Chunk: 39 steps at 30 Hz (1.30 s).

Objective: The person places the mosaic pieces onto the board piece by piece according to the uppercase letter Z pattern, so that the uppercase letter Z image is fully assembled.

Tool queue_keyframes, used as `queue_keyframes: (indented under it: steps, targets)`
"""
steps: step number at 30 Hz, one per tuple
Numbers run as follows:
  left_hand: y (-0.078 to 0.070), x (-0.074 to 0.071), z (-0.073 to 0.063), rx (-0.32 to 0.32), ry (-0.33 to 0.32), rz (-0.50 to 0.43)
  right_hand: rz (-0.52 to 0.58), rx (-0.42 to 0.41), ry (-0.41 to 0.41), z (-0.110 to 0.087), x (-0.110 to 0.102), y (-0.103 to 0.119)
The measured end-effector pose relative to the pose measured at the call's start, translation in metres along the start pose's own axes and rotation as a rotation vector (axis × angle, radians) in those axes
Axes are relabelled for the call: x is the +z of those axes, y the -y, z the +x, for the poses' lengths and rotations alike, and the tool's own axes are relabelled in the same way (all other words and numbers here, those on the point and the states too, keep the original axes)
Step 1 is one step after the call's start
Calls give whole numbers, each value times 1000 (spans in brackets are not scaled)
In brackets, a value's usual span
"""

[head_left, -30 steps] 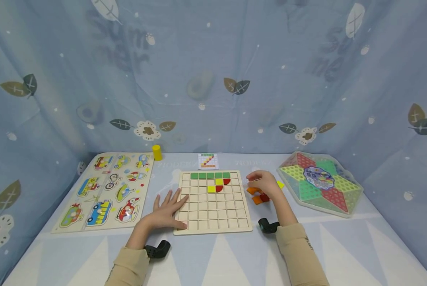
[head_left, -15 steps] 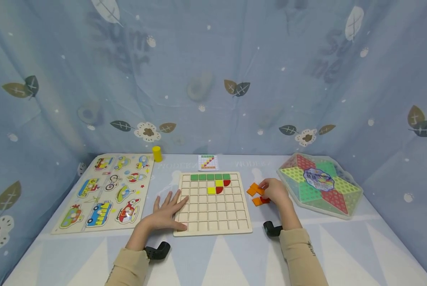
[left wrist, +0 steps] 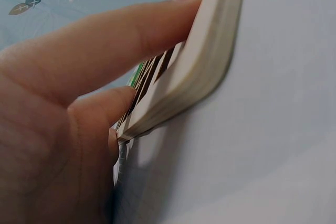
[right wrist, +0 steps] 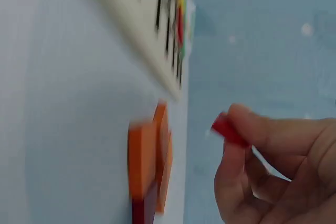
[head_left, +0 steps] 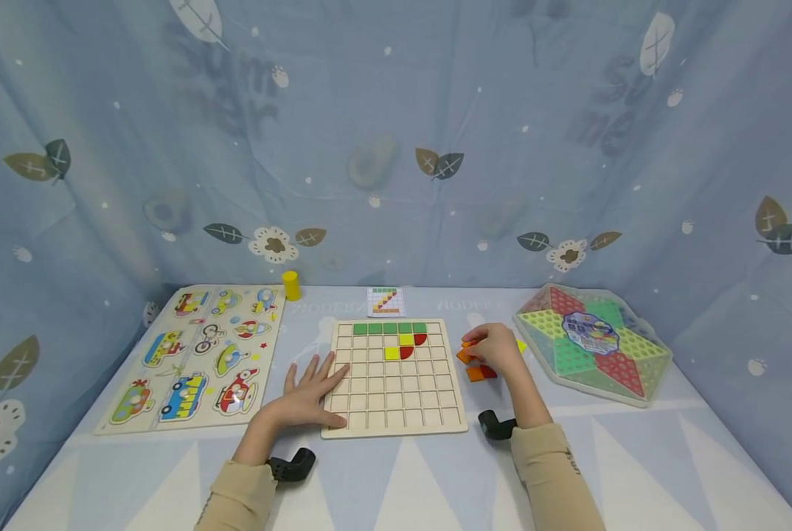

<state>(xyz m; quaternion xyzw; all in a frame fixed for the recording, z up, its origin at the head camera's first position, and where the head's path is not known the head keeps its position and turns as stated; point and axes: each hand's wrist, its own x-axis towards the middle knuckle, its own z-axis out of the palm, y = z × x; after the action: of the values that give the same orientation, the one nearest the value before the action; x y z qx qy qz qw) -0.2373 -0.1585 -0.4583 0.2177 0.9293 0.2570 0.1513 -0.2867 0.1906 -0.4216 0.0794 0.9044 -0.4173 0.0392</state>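
Two hands are at work on your table: your left hand (head_left: pixel 306 394) spreads wide, its fingers and thumb resting on the left edge of the pale wooden grid board (head_left: pixel 396 383), and your right hand (head_left: pixel 495 346) is narrowed to a pinch beyond the board's right edge. Between your right thumb and finger you hold a small red piece (right wrist: pixel 229 129); the right wrist view is too blurred to tell its shape.

The board lies flat on the white and pale-blue tablecloth (head_left: pixel 396 501) in front of you. Five green squares (head_left: pixel 390 328) fill part of its top row. Below them, to the right, a yellow square and a red quarter-round (head_left: pixel 420 339) sit side by side, with a second such pair one row lower and one column to the left.

Loose orange pieces (head_left: pixel 476 375) lie under and near your right hand, with a dark red piece (head_left: pixel 488 372) touching one of them; your hand partly hides this pile. A bit of yellow (head_left: pixel 521 346) shows just right of your hand.

Behind the board stands a small printed pattern card (head_left: pixel 386 302). To your left lies a wooden vehicle puzzle (head_left: pixel 212 419) with a yellow cylinder (head_left: pixel 291 286) upright at its far corner; to your right, a clear plastic hexagonal game box (head_left: pixel 598 383).
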Motion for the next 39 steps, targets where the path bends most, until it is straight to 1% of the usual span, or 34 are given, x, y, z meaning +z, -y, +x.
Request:
queue_keyframes:
  steps: [2,5,9,12,15,17,19,23,26,33,37,39]
  targets:
    - [0,0,0,0,0,-1,81,-17,30,-3,7,9]
    - [0,-1,-1,1,-1,0,121,-47,76,-8,20,20]
    - [0,-1,-1,3,2,0,245,-49,161,-13,38,31]
    - [0,-2,-2,1,4,-1,279,-61,220,-14,52,39]
    - [-1,-3,-2,-1,4,-4,233,-100,261,-11,65,49]
    - [-1,-3,-2,-1,4,-6,162,-138,272,-8,72,54]
    - [-2,-4,-2,-1,3,-6,91,-172,264,-6,78,58]
    - [-2,-3,-1,-4,4,-2,-96,-227,218,-3,86,63]
    - [-2,-2,-1,-4,5,2,-170,-248,204,-3,89,66]
    - [-2,-1,0,-3,4,-3,-270,-280,186,-2,94,69]
    - [-2,-1,-1,-7,4,-10,-250,-282,190,-2,94,69]
    - [-2,-1,-1,-8,4,-12,-218,-290,193,-4,91,67]
